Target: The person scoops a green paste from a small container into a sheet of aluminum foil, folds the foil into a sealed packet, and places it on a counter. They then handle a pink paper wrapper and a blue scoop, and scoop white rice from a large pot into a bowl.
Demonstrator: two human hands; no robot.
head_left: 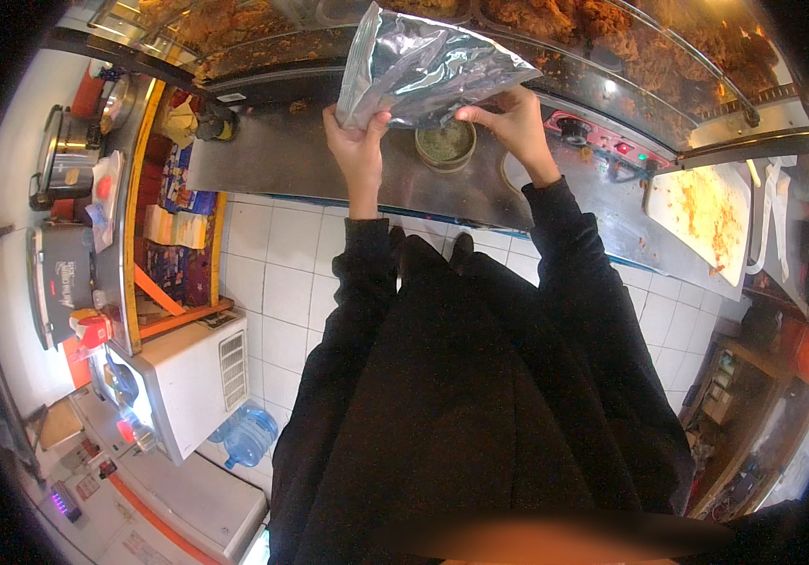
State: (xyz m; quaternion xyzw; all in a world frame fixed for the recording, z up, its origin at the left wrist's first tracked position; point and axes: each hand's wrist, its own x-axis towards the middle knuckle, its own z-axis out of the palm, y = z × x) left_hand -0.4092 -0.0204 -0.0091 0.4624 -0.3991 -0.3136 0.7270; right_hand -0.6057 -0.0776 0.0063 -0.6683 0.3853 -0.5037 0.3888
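A shiny silver foil pouch (423,71) is held up between my two hands over the steel counter. My left hand (357,146) pinches its lower left corner, thumb on the near face. On the other side, my right hand (515,127) grips the pouch's lower right part, thumb toward the middle. Just below the pouch's lower edge stands a small round tub (445,148) with greenish powdery contents; the pouch overlaps its far rim. Whether the pouch is open cannot be made out.
Beyond the counter (282,155) rises a glass display case (602,85) of fried, breaded food. A red control panel (602,141) runs along its base. At right lie a crumb-covered white board (703,221) and white-handled tongs (773,221). Shelves with packets (178,226) stand left.
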